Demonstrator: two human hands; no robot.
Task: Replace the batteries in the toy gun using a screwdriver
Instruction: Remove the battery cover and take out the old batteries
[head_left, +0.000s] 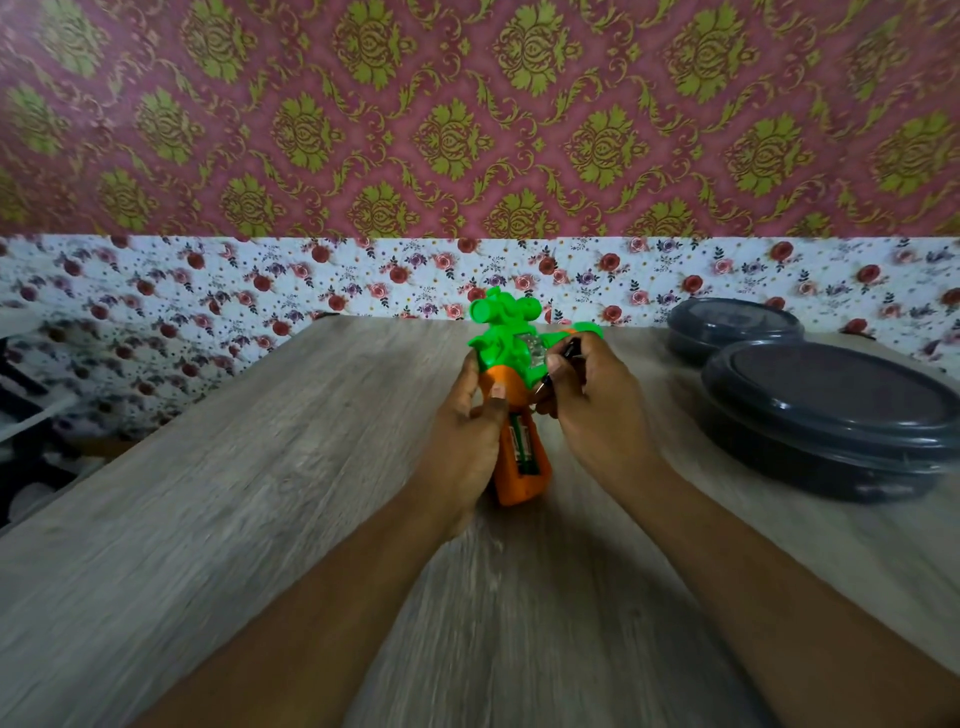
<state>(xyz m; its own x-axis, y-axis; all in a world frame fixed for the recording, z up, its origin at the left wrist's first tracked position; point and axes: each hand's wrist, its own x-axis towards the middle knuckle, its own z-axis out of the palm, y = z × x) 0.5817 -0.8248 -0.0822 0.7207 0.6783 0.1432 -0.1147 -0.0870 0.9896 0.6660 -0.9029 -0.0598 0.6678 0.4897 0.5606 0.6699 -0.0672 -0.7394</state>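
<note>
Gripping the toy gun (511, 395) over the wooden table (260, 493), the left hand (470, 431) wraps its smooth orange handle. Handle points back at the person, green barrel away. The battery bay lies open, a green battery (522, 441) showing. Right hand (587, 400), just beside, curls round a dark slim tool, probably the screwdriver (571, 349).

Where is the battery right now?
In the head view, the green battery sits inside the open orange plastic handle of the toy gun, mid-table, right beside the left hand.
</note>
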